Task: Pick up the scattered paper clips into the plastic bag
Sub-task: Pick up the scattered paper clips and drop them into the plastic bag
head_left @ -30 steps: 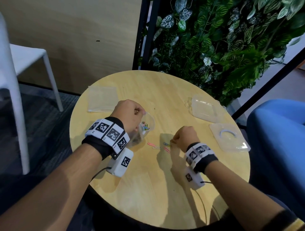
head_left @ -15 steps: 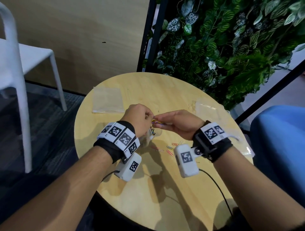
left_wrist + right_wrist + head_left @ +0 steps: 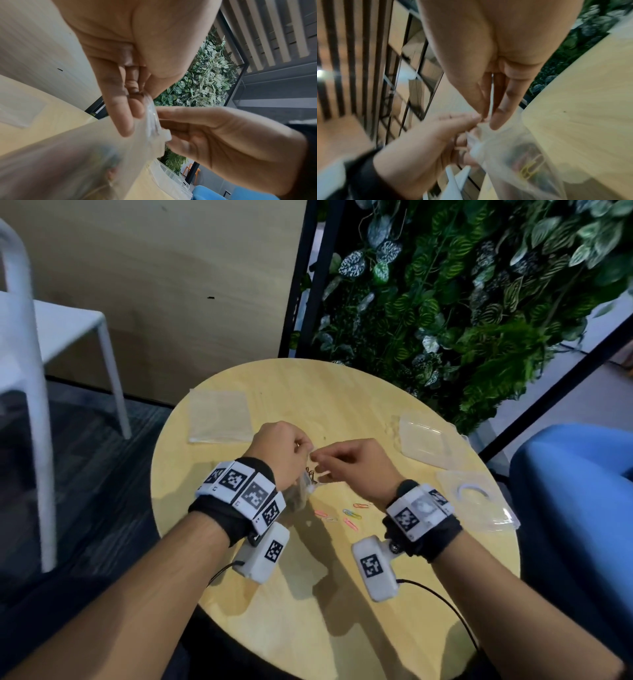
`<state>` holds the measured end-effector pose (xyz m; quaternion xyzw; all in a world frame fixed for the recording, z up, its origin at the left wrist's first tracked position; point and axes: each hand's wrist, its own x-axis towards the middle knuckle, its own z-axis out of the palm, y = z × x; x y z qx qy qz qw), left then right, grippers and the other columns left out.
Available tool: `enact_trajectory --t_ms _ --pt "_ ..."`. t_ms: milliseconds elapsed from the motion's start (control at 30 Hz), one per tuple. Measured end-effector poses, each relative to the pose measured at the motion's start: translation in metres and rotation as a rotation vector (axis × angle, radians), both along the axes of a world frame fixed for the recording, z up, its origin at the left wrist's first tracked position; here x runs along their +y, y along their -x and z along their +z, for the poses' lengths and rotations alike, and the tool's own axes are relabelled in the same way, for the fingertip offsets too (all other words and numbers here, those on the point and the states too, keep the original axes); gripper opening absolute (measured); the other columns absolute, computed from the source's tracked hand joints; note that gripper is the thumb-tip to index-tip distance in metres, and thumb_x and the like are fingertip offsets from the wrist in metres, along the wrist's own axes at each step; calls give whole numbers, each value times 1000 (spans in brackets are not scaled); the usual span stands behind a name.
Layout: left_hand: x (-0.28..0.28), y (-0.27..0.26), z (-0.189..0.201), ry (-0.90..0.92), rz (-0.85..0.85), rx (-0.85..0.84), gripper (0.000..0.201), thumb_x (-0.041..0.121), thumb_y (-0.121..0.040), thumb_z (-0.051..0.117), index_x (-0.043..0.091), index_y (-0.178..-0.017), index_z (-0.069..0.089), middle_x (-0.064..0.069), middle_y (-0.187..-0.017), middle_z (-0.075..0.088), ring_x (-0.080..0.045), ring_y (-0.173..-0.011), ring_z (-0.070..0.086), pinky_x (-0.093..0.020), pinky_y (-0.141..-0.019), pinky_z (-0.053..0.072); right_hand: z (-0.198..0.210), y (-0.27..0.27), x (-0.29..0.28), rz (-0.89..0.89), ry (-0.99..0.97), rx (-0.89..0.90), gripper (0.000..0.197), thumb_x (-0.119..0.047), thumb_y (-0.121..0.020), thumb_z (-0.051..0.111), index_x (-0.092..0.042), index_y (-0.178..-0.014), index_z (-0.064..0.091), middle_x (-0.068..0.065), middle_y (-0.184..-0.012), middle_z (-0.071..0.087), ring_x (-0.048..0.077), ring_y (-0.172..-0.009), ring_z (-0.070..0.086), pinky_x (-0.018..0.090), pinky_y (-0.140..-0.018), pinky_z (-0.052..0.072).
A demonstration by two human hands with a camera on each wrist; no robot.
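A clear plastic bag [image 3: 306,492] with several paper clips inside hangs over the round wooden table [image 3: 342,611]. My left hand [image 3: 304,447] pinches the bag's top rim between thumb and fingers, as the left wrist view shows [image 3: 145,106]. My right hand [image 3: 317,459] meets it from the right and pinches the opposite edge of the rim [image 3: 486,119]. The bag [image 3: 518,152] sags below both hands, coloured clips blurred inside. Several loose paper clips [image 3: 352,513], pink, blue and orange, lie on the table under my right wrist.
Flat clear bags [image 3: 219,416] lie at the table's far left. A clear plastic lid [image 3: 424,440] and a clear tray [image 3: 496,515] with a white ring sit at the right. A white chair [image 3: 20,337] stands left, a plant wall [image 3: 462,285] behind, a blue seat [image 3: 575,508] right.
My right hand rose from the clips on the table to the bag's mouth. The clips seen in its fingers half a second ago no longer show. The left hand kept hold of the bag.
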<state>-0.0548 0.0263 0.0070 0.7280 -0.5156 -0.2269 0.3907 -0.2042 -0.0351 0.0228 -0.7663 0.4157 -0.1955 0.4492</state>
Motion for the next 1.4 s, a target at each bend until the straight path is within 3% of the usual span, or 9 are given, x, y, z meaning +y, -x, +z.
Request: enact_trajectory --t_ms 100,233,367,500,600,767,1033,1267,1400 --pt "0 -6 2 -12 5 11 20 14 -94 57 13 -93 77 -2 -72 68 -23 -69 70 -37 -76 60 -14 29 -11 -189 -6 -30 20 -15 -91 63 -8 -107 73 13 -99 72 23 -85 68 34 -79 60" --pt "1 -7 3 -15 -9 7 20 13 -94 57 11 -92 77 3 -65 64 -23 -67 71 -37 -74 61 -56 62 -20 -119 72 784 61 -45 -95 50 -17 -147 36 9 -143 48 28 -126 51 34 -99 42" --pt "0 -6 2 -23 -24 1 19 13 -94 58 12 -92 77 7 -63 62 -22 -65 71 -38 -72 61 -81 52 4 56 134 806 54 -44 -98 42 -14 -143 38 9 -138 41 29 -124 44 37 -101 39" --pt "0 -6 2 -22 -23 15 20 13 -94 57 12 -93 77 3 -68 64 -22 -68 70 -39 -74 61 -98 30 27 199 263 803 55 -36 -99 37 -23 -149 21 10 -139 32 35 -125 36 46 -103 38" --pt "1 -7 2 -19 -24 22 20 14 -93 57 12 -93 77 1 -71 64 -25 -73 70 -40 -76 61 -103 21 38 302 314 903 68 -28 -88 47 -21 -149 18 12 -149 20 42 -129 30 48 -105 36" --pt "4 -9 5 -24 -21 25 24 12 -94 52 12 -91 76 1 -61 64 -25 -59 71 -34 -69 61 -92 26 49 477 573 993 54 6 -79 42 0 -133 42 15 -131 44 33 -107 54 41 -84 43" --pt "9 -8 7 -22 -12 34 25 10 -93 52 11 -93 77 8 -62 56 -25 -65 71 -37 -73 61 -98 48 35 585 715 923 30 2 -85 45 -3 -105 67 13 -108 65 32 -100 63 40 -90 50" --pt "11 -8 7 -36 -21 45 26 12 -95 51 12 -91 76 8 -62 57 -26 -55 71 -37 -64 62 -69 27 -13 329 619 997 20 -11 -86 55 -5 -97 71 13 -95 69 31 -87 64 32 -72 50" --pt "10 -8 7 -39 -18 46 23 12 -94 53 12 -91 76 3 -60 62 -26 -55 71 -35 -66 62 -50 35 -46 19 431 707 7 -14 -76 72 -9 -79 76 5 -80 75 12 -66 61 22 -61 50"
